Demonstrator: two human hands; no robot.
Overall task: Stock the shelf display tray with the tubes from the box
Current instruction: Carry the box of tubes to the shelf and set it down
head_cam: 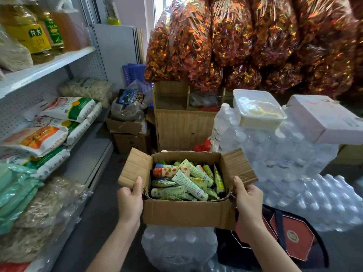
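Observation:
An open cardboard box (188, 212) is held in front of me above a wrapped pack of bottles (176, 246). Several tubes (186, 180), mostly green and cream with one orange one, lie jumbled inside it. My left hand (130, 201) grips the box's left side, thumb over the edge by the left flap. On the opposite side my right hand (248, 201) grips the box, thumb on the rim under the right flap. No display tray is recognisable in view.
White shelving (47, 65) on the left holds oil bottles and rice bags. Stacked bottle packs (275, 154) with a plastic container and a white carton stand right. Ahead are a wooden cabinet (176, 124), cardboard boxes and hanging red candy bags. Dark gift boxes (290, 236) lie lower right.

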